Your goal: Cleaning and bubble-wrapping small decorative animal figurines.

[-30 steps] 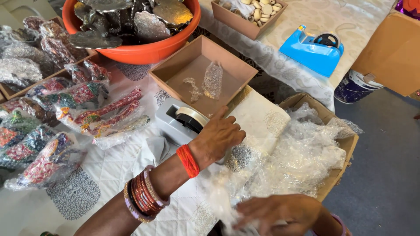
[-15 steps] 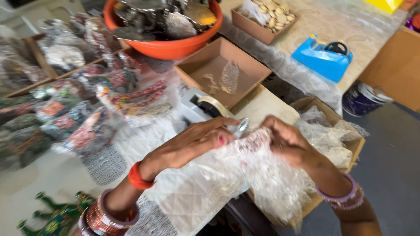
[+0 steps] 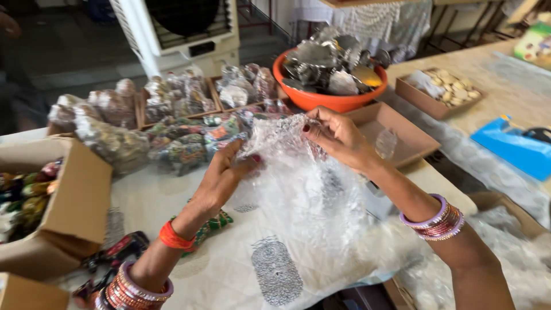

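Both hands grip one sheet of clear bubble wrap [image 3: 298, 189], held up over the worktop [image 3: 229, 270] at the middle of the frame; the left hand [image 3: 227, 172] pinches its left edge between thumb and fingers, an orange band and stacked bangles on that wrist at lower left; the right hand [image 3: 338, 138] pinches the top edge just right of centre, purple and red bangles on its wrist at lower right. Half a second ago the hands were close together, bunched over a small silvery piece near a tape dispenser; now they are apart and higher, the wrap is spread between them and hangs down to the patterned white cloth, and the view has swung up and left, so the dispenser is hidden behind the wrap. At far left an open cardboard box [image 3: 74, 201] has come into view; wrapped colourful bundles [image 3: 172, 138] lie across the upper left; the orange bowl [image 3: 327, 97] of metal pieces sits above the right hand; a shallow brown tray [image 3: 402, 138] lies right of it; a blue flat thing [image 3: 511, 149] is at the right edge.
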